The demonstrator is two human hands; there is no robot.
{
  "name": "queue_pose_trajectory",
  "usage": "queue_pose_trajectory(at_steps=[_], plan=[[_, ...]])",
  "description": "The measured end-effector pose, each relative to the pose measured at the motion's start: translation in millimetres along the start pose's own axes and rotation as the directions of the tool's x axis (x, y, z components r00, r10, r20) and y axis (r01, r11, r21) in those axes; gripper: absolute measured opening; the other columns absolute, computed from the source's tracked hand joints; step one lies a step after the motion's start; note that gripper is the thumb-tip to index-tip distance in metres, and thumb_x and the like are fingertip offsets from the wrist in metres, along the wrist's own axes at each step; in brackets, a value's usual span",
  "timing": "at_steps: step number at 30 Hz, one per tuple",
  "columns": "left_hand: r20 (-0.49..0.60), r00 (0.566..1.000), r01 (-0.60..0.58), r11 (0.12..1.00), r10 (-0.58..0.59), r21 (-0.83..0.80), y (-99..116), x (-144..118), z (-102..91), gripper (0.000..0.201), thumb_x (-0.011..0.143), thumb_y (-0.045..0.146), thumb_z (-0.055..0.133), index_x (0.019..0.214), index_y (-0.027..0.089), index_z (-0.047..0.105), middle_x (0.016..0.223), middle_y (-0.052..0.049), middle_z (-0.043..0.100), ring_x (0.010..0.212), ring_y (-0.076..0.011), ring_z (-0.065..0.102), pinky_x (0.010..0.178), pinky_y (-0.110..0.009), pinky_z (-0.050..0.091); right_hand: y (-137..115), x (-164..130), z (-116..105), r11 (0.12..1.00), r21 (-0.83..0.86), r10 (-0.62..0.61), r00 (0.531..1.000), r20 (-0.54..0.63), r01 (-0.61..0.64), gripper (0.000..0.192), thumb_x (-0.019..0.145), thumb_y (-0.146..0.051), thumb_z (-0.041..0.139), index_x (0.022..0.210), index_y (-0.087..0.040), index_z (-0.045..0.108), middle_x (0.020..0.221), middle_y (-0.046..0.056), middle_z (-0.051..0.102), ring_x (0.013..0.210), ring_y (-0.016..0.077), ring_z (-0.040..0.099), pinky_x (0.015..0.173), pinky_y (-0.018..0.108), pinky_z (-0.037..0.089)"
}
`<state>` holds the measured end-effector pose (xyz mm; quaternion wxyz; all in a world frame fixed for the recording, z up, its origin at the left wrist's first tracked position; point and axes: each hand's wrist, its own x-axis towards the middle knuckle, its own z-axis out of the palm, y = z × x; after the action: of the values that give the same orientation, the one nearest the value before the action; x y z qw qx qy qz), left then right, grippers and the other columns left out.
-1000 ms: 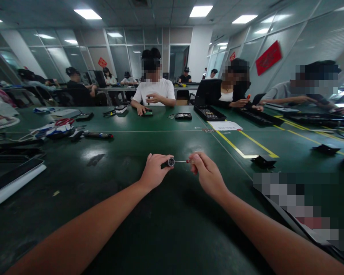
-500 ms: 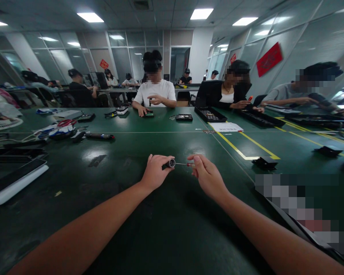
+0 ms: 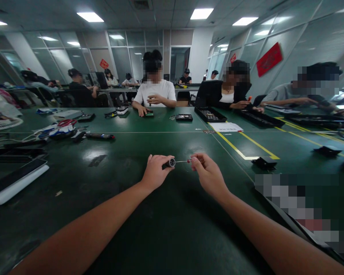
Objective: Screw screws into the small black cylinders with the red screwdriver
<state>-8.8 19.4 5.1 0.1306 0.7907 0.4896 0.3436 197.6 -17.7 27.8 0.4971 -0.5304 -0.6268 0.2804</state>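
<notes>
— Left hand closes round a dark screwdriver handle, right hand pinches its thin bit, above the green table's centre.
— Handling?
— Light, rigid; the slender bit probably slips, so grip the handle.

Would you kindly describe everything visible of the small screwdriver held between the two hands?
The screwdriver lies level above the green table. Its dark cylindrical handle, with a silvery round end, sits in the left hand. A thin metal bit with a red band runs rightward into the pinching fingertips of the right hand.
</notes>
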Motion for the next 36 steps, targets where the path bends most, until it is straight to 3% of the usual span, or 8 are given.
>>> queue_pose_trajectory(at_steps=[4, 9, 12, 17, 22, 26, 30, 36], plan=[[-0.011, 1.000, 0.000, 1.000, 0.001, 0.005, -1.2, -0.7, 0.7, 0.035, 0.089, 0.024, 0.071, 0.123, 0.030, 0.068, 0.121, -0.003, 0.071, 0.118, -0.0270, 0.059, 0.113, -0.060, 0.028, -2.5, 0.4, -1.1, 0.999, -0.014, 0.045, 0.999, 0.001, -0.045, 0.048, 0.099, -0.057, 0.036, 0.094, -0.021, 0.067, 0.062, -0.001, 0.053, 0.060, 0.0182, 0.055, 0.061, 0.032, 0.044], [-0.010, 1.000, -0.005, 1.000, 0.005, 0.016, -0.8, -0.2, 0.1, 0.034, 0.089, 0.025, 0.070, 0.123, 0.030, 0.067, 0.120, -0.004, 0.072, 0.116, -0.0275, 0.059, 0.112, -0.060, 0.030, 1.9, 0.0, -0.7, 1.000, -0.010, 0.022, 1.000, -0.018, -0.023, 0.034, 0.097, -0.046, 0.044, 0.108, -0.020, 0.064, 0.080, 0.002, 0.064, 0.068, 0.0186, 0.059, 0.066, 0.034, 0.048], [-0.013, 1.000, -0.008, 1.000, 0.008, 0.024, -0.4, -0.2, 0.2, 0.035, 0.089, 0.024, 0.071, 0.123, 0.030, 0.067, 0.119, -0.003, 0.071, 0.116, -0.0272, 0.059, 0.111, -0.058, 0.031, 0.6, -1.3, -0.3, 0.999, 0.037, 0.027, 1.000, -0.007, -0.027, 0.027, 0.094, -0.039, 0.046, 0.106, -0.021, 0.062, 0.085, 0.002, 0.065, 0.072, 0.0183, 0.060, 0.067, 0.033, 0.048], [-0.005, 1.000, -0.019, 0.999, 0.019, 0.031, -2.5, -0.1, 1.8, 0.035, 0.088, 0.025, 0.071, 0.123, 0.030, 0.067, 0.118, -0.003, 0.072, 0.115, -0.0267, 0.059, 0.109, -0.056, 0.033, -3.7, -0.9, 0.2, 0.996, -0.019, 0.093, 0.992, 0.085, -0.092, 0.040, 0.097, -0.050, 0.039, 0.093, -0.021, 0.066, 0.061, -0.003, 0.052, 0.053, 0.0169, 0.055, 0.056, 0.032, 0.045], [-0.005, 1.000, -0.017, 0.999, 0.017, 0.048, -4.5, 0.6, 2.4, 0.034, 0.088, 0.026, 0.071, 0.122, 0.030, 0.068, 0.118, -0.003, 0.072, 0.113, -0.0268, 0.060, 0.106, -0.053, 0.036, 1.9, 0.9, 2.2, 0.997, -0.012, 0.073, 0.995, 0.065, -0.072, 0.031, 0.093, -0.045, 0.048, 0.110, -0.021, 0.058, 0.080, 0.000, 0.062, 0.064, 0.0177, 0.061, 0.061, 0.033, 0.049], [-0.001, 1.000, -0.026, 0.998, 0.026, 0.051, -4.8, 0.2, 2.7, 0.034, 0.089, 0.027, 0.070, 0.122, 0.031, 0.068, 0.118, -0.003, 0.072, 0.113, -0.0272, 0.060, 0.107, -0.055, 0.035, 4.8, 0.1, 2.7, 0.996, 0.059, 0.062, 0.996, 0.061, -0.066, 0.022, 0.090, -0.041, 0.051, 0.100, -0.022, 0.057, 0.079, -0.001, 0.058, 0.068, 0.0170, 0.059, 0.065, 0.033, 0.051], [-0.005, 1.000, -0.029, 0.999, 0.029, 0.042, -6.4, -0.2, 3.7, 0.035, 0.089, 0.026, 0.071, 0.123, 0.030, 0.068, 0.118, -0.003, 0.072, 0.113, -0.0270, 0.059, 0.108, -0.055, 0.035, 4.4, 0.0, 2.2, 0.991, 0.041, 0.126, 0.987, 0.098, -0.130, 0.032, 0.096, -0.049, 0.040, 0.094, -0.023, 0.059, 0.067, -0.003, 0.051, 0.059, 0.0162, 0.054, 0.058, 0.031, 0.048], [-0.009, 1.000, 0.002, 1.000, -0.002, 0.028, -5.4, 1.0, 2.3, 0.034, 0.089, 0.025, 0.070, 0.123, 0.031, 0.068, 0.118, -0.003, 0.071, 0.113, -0.0272, 0.060, 0.106, -0.054, 0.037, 5.2, 2.2, 2.0, 0.995, 0.053, 0.078, 0.996, 0.052, -0.080, 0.027, 0.089, -0.044, 0.058, 0.101, -0.021, 0.059, 0.085, 0.002, 0.065, 0.073, 0.0177, 0.061, 0.068, 0.033, 0.051]])
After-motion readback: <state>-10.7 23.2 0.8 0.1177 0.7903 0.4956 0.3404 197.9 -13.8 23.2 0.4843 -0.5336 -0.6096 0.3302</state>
